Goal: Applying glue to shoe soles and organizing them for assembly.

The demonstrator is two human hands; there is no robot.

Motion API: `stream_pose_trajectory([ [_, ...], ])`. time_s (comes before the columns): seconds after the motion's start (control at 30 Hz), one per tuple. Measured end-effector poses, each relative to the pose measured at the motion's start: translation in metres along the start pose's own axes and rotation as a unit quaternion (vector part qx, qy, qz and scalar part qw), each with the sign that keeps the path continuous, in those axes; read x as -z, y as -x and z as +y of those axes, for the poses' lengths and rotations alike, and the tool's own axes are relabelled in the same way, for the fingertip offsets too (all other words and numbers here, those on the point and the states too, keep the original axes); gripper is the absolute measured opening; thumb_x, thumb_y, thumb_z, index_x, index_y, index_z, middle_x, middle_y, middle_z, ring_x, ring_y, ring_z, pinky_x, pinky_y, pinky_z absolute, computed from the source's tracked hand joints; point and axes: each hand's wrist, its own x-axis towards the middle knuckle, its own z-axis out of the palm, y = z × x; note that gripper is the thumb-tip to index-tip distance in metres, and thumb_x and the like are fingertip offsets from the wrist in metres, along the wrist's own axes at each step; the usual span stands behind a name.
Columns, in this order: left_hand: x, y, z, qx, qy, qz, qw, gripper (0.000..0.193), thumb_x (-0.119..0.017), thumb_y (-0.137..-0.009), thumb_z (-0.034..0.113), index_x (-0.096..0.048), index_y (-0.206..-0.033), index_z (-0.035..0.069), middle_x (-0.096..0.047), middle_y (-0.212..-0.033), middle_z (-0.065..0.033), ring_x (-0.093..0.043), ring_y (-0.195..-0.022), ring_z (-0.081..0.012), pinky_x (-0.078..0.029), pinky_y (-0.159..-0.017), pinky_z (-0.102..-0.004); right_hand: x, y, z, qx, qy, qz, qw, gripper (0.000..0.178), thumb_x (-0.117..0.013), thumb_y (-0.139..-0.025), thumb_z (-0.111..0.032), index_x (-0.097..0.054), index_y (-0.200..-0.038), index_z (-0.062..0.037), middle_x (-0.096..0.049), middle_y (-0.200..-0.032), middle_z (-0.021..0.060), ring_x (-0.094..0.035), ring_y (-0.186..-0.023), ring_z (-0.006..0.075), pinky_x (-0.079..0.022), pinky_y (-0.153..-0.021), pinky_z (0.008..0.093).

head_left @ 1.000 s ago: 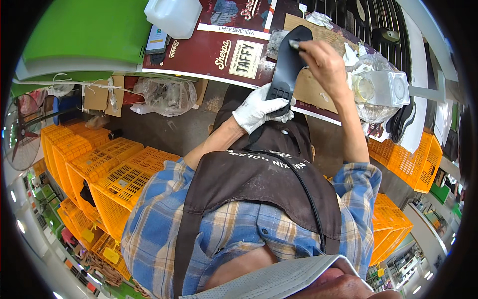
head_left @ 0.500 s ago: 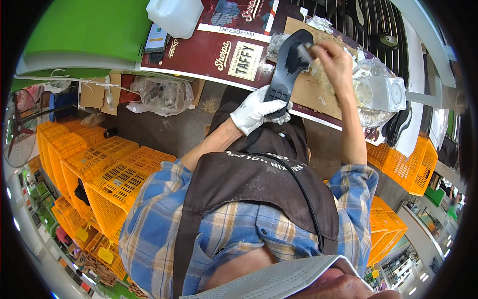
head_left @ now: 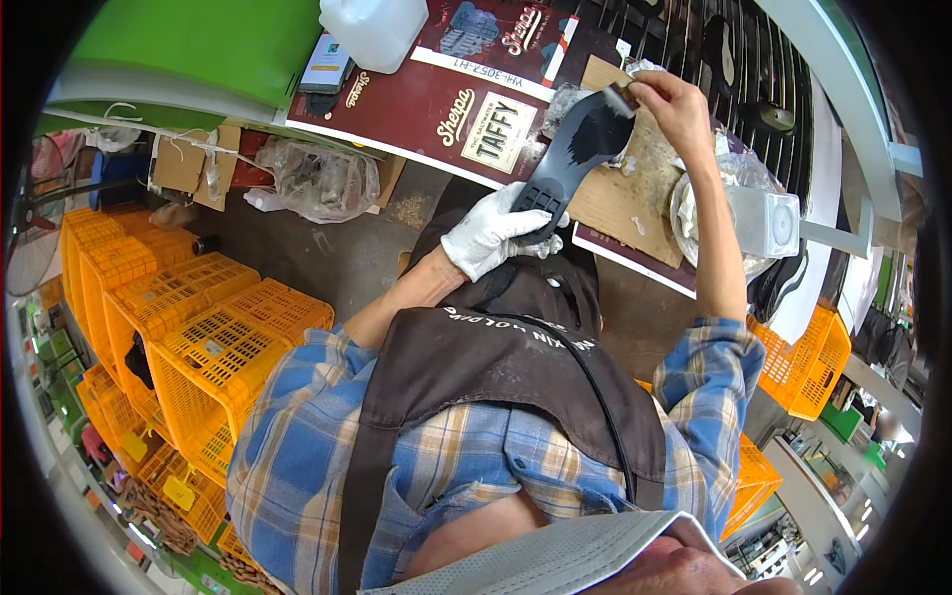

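Observation:
A dark grey shoe sole point(head_left: 560, 167) slants up over the bench edge, with a wet-looking black patch on its wide forepart. My left hand point(head_left: 501, 235), in a white glove, is closed round the heel end, where the sole has a grid of recesses. My bare right hand point(head_left: 678, 111) pinches a small flat brush point(head_left: 622, 96). Its bristles rest on the sole near the toe edge. Below the sole lies a stained cardboard sheet point(head_left: 635, 216). A round, plastic-lined bowl point(head_left: 684, 220) stands beside my right forearm, partly hidden by it.
Right of the bowl is a translucent square container point(head_left: 769, 220). A slatted dark rack point(head_left: 684, 40) at the back carries more soles. A white jug point(head_left: 375, 30) and a phone point(head_left: 325, 64) sit at the back left. Orange crates point(head_left: 213, 347) are stacked at left, with others point(head_left: 808, 362) at right.
The brush has moved up to the toe edge, and the black patch covers more of the forepart. My left hand still grips the heel. The whole view has shifted slightly.

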Motion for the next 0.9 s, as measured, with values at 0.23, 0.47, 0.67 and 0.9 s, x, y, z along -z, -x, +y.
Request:
stream_pose_trajectory([
  [0.23, 0.011, 0.008, 0.001, -0.036, 0.042, -0.012, 0.998, 0.038, -0.058, -0.091, 0.006, -0.047, -0.127, 0.0, -0.062, -0.113, -0.0147, -0.066, -0.08, -0.0162, -0.057, -0.069, -0.0275, -0.002, -0.018, 0.007, 0.005, -0.078, -0.024, 0.997, 0.026, -0.067, -0.088, -0.013, -0.068, -0.109, 0.0017, -0.072, -0.091, 0.0097, -0.066, -0.082, 0.0103, -0.051, -0.078, 0.0253],
  [0.47, 0.009, 0.009, 0.002, -0.064, 0.032, 0.01, 0.997, 0.041, -0.057, -0.09, 0.003, -0.047, -0.13, 0.0, -0.063, -0.114, -0.0144, -0.065, -0.072, -0.0113, -0.054, -0.061, -0.0214, -0.004, -0.024, -0.026, 0.034, -0.202, -0.146, 0.968, 0.02, -0.066, -0.089, -0.009, -0.069, -0.105, 0.0023, -0.071, -0.093, 0.0063, -0.064, -0.081, 0.0114, -0.051, -0.078, 0.0257],
  [0.67, 0.003, 0.008, 0.013, -0.088, 0.02, 0.01, 0.996, 0.044, -0.058, -0.089, 0.004, -0.046, -0.131, 0.001, -0.064, -0.113, -0.0139, -0.064, -0.07, -0.0092, -0.053, -0.058, -0.0202, -0.009, -0.03, -0.049, -0.052, -0.152, -0.015, 0.987, 0.02, -0.066, -0.088, -0.006, -0.069, -0.105, 0.0031, -0.071, -0.091, 0.0072, -0.065, -0.085, 0.0113, -0.052, -0.078, 0.0247],
  [0.9, -0.003, 0.009, 0.02, -0.101, 0.025, 0.003, 0.995, 0.049, -0.06, -0.088, 0.004, -0.044, -0.133, 0.0, -0.063, -0.112, -0.0122, -0.064, -0.07, -0.0097, -0.053, -0.059, -0.0211, -0.017, -0.025, -0.07, -0.021, -0.111, -0.029, 0.993, 0.022, -0.067, -0.088, -0.008, -0.069, -0.107, 0.0039, -0.07, -0.093, 0.0069, -0.065, -0.084, 0.0114, -0.052, -0.079, 0.0241],
])
